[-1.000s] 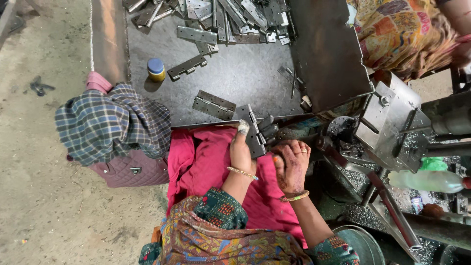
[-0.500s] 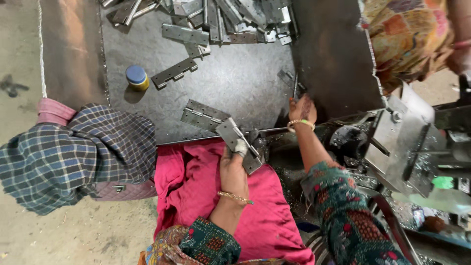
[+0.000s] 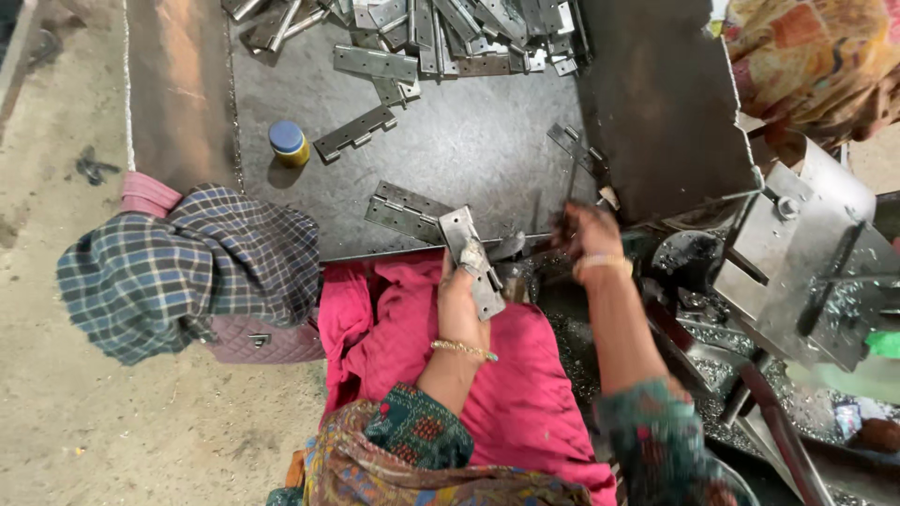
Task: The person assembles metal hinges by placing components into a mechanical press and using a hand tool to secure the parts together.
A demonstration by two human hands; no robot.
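You sit low on a dusty concrete floor point(image 3: 84, 412), and before you lies a wide, dark steel tray point(image 3: 469, 150) whose raised right wall point(image 3: 666, 103) slopes up toward the machine. To your right stands that press of grey metal plates and levers point(image 3: 806, 272), with shavings strewn beneath it. A pink cloth point(image 3: 525, 375) covers your lap at the tray's near edge. To your left a checked blue cloth point(image 3: 187, 267) is draped over a quilted mauve bag point(image 3: 267, 342). Along the tray's far edge lies a heap of loose steel hinges point(image 3: 450, 33); a single hinge point(image 3: 354, 133) lies apart from it, just beside a small yellow jar with a blue lid point(image 3: 288, 142). A folded hinge pair point(image 3: 403, 211) rests near your hands. Your left hand point(image 3: 464, 281) is clasped around one hinge leaf point(image 3: 472, 258), held tilted over the tray's near lip. Your right hand point(image 3: 586, 234) reaches to the tray's right corner, blurred; you cannot tell whether its fingers grip anything.
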